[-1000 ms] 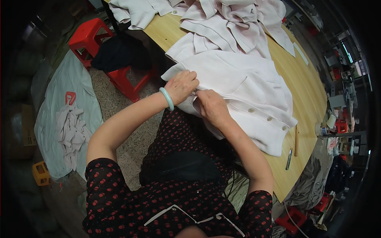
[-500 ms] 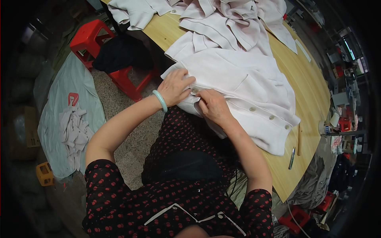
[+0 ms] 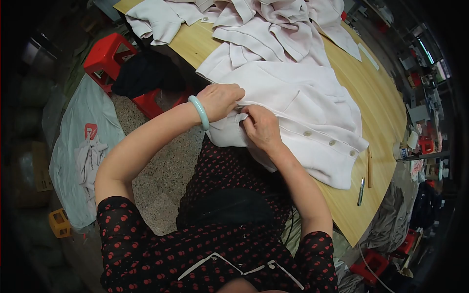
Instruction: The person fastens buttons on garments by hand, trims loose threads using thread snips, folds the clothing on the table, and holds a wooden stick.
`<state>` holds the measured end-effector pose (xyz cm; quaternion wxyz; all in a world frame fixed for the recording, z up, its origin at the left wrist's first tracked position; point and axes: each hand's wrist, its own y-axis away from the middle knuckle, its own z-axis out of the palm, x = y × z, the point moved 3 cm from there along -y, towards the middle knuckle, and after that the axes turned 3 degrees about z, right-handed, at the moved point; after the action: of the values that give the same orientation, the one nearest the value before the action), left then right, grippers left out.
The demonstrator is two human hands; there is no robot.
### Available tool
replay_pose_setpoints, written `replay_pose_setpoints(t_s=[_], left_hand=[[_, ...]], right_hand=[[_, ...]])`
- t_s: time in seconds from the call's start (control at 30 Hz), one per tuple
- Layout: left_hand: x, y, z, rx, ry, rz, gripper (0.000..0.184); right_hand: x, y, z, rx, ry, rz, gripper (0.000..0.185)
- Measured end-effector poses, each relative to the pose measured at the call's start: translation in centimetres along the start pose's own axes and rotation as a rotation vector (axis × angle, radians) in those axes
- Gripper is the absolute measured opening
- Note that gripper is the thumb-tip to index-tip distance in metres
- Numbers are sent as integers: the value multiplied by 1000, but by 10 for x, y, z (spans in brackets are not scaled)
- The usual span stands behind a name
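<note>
A pale pinkish-white buttoned cardigan (image 3: 298,90) lies on the table, its lower edge hanging over the side toward me. Round buttons run along its front band, such as the button (image 3: 307,133) right of my hands. My left hand (image 3: 220,100), with a pale green bangle (image 3: 199,112) at the wrist, is closed on the front band, fingertips bent down into the fabric. Close beside it, my right hand (image 3: 264,128) pinches the band's near edge between thumb and fingers. The fabric between both hands is partly hidden.
More pale garments (image 3: 273,29) are heaped at the table's (image 3: 378,112) far end. A pen (image 3: 361,191) and a thin wooden stick (image 3: 370,168) lie at right. Left of the table stand a red stool (image 3: 105,58) with dark cloth and a pale sheet (image 3: 73,146) with scraps.
My left hand has turned over the front band, now covering the button that showed between the hands. My right hand keeps its pinch, nearly in place. The view has shifted slightly.
</note>
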<state>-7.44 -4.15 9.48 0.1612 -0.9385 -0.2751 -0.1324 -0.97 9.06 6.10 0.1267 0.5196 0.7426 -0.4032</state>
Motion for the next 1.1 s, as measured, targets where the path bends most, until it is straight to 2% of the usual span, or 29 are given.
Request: replay_pose_setpoints(t_s=[0.17,0.27,0.4,0.47,0.5,0.57,0.6,0.83,1.1], left_hand=[[-22,0,14,-159,286,-209,17],[-25,3,18,-263,372,-186,25],[-22,2,15,-237,279,-233,29],[-24,-1,21,-165,235,-215,29],[-28,1,26,-127,251,-182,24],[-25,4,27,-89,322,-312,15],[-28,7,32,-31,358,-270,14],[-39,6,42,-120,563,-467,17],[-54,9,55,-157,721,-534,22]], right_hand=[[5,4,4,-49,11,24,13],[7,4,7,-9,-4,12,10],[11,6,9,64,-77,-17,13],[17,10,10,39,-59,36,19],[20,13,12,82,-67,23,19],[17,14,11,173,-142,-21,19],[18,15,16,177,-143,-27,17],[10,16,24,261,-114,-96,11],[14,16,33,298,67,-30,9]])
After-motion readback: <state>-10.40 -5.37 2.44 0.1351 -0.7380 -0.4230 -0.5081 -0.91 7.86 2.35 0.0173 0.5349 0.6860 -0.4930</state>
